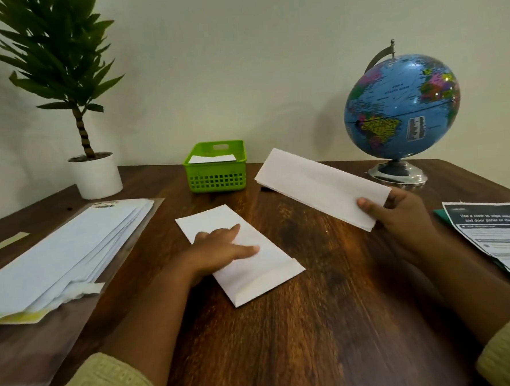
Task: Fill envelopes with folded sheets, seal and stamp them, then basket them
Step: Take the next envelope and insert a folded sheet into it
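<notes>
A white envelope (246,268) lies slantwise in the middle of the wooden desk (329,307), its flap open at the near right end. My left hand (221,250) rests flat on it, fingers spread. My right hand (398,214) holds a folded white sheet (319,186) by its near right end, lifted above the desk to the right of the envelope. A green plastic basket (217,177) stands at the back centre with a white envelope (213,158) inside.
A stack of white envelopes (63,255) on a clear plastic sleeve lies at the left. A potted plant (96,175) stands back left and a globe (401,109) back right. Printed sheets (501,231) lie at the right edge.
</notes>
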The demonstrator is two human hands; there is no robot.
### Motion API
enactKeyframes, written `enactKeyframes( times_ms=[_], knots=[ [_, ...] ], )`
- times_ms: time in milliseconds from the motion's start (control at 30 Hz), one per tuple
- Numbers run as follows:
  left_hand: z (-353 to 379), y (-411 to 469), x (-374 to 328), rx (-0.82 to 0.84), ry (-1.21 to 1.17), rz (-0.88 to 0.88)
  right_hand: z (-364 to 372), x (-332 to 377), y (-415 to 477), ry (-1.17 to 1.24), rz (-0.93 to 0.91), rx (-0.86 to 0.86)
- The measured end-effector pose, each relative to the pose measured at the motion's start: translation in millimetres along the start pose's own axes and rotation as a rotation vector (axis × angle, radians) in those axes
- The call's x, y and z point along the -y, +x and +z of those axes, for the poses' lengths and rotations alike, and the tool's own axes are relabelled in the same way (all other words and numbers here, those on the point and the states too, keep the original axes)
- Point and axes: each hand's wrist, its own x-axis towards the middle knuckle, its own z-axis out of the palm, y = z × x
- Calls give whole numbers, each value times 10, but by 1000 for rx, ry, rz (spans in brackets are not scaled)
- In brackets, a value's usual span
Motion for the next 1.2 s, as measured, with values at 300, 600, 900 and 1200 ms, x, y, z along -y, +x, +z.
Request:
enactKeyframes(
  times_ms=[300, 600, 900, 1200],
  knots=[
    [151, 90, 61, -368, 364, 158, 22, -33, 6, 116, 75, 75],
    [356, 172, -123, -425, 334, 308, -13, -5, 28, 93, 208, 164],
    [282, 305, -288, -375, 129, 194, -260, 71, 115, 94, 442, 267],
    [368, 370, -430, -529, 164, 102, -580, 62, 151, 183, 517, 240]
  ],
)
